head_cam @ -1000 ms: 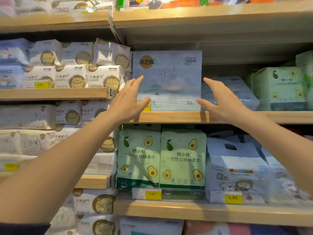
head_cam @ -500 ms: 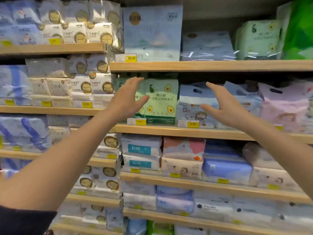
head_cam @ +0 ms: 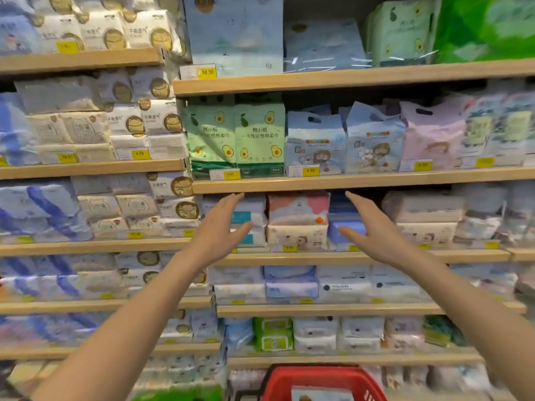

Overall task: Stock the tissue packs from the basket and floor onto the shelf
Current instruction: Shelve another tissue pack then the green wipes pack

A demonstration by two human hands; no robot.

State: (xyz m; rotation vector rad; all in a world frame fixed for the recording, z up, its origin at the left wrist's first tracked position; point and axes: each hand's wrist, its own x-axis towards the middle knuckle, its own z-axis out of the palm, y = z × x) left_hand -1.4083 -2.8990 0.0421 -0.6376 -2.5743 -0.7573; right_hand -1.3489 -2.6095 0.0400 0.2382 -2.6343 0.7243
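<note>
I am looking at a wall of wooden shelves (head_cam: 347, 79) that fills the whole frame, row over row of tissue packs. At the top centre a tall pale-blue pack (head_cam: 234, 33) stands upright on the uppermost board in view. Its broad printed face is turned toward me and its long axis runs up and down. A yellow price tag (head_cam: 207, 72) reading 10.90 sits at its lower left corner.

At the bottom centre is the rim of the red basket (head_cam: 318, 377). A boxed pack (head_cam: 317, 394) lies inside it with only its top edge in view, so I cannot tell which way it runs.

My left hand (head_cam: 220, 230) is just left of centre, fingers straight and slightly spread, thumb out, holding nothing. My right hand (head_cam: 373, 230) is level with it, right of centre, just as open and empty. The palms face each other, well apart, in front of the stacked packs of the middle row. The lowest rows are blurred.
</note>
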